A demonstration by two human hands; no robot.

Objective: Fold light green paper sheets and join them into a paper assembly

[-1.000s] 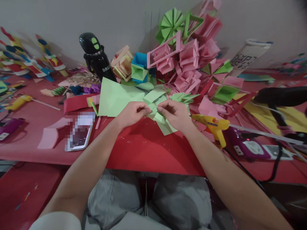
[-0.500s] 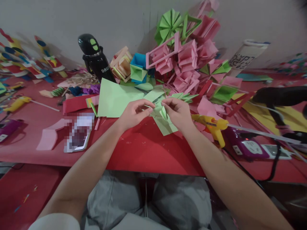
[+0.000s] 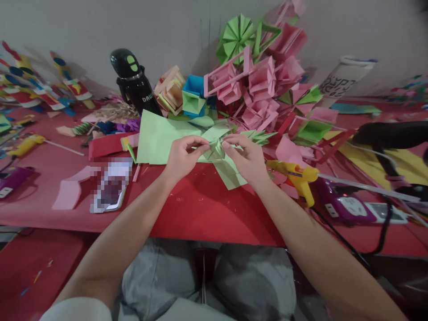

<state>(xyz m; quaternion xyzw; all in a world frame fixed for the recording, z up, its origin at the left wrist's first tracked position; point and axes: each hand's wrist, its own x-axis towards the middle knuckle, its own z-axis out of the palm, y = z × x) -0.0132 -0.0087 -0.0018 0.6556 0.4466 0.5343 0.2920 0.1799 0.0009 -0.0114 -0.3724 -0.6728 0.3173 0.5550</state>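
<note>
Between my two hands is a small piece of folded green paper (image 3: 216, 148), pinched from both sides. My left hand (image 3: 185, 156) grips its left edge between thumb and forefinger. On the right, my right hand (image 3: 246, 158) pinches the other edge, fingertips close to those of the left. The exact shape of the folds is partly hidden by the fingers. Beneath and behind lie a large light green sheet (image 3: 155, 138) and a smaller green sheet (image 3: 232, 176) angled toward me. Pointed green folded pieces (image 3: 262, 137) rest just beyond my right hand.
A yellow glue gun (image 3: 299, 176) lies right of my right forearm, near a purple power strip (image 3: 344, 203). A phone (image 3: 113, 187) is at left. Behind stand a black bottle (image 3: 135, 84), pink folded-paper shapes (image 3: 261, 80) and a blue paper box (image 3: 194, 87).
Both hands have shifted slightly to the left. The folded green paper has turned and now spans both sets of fingertips, where before it hung by my right hand.
</note>
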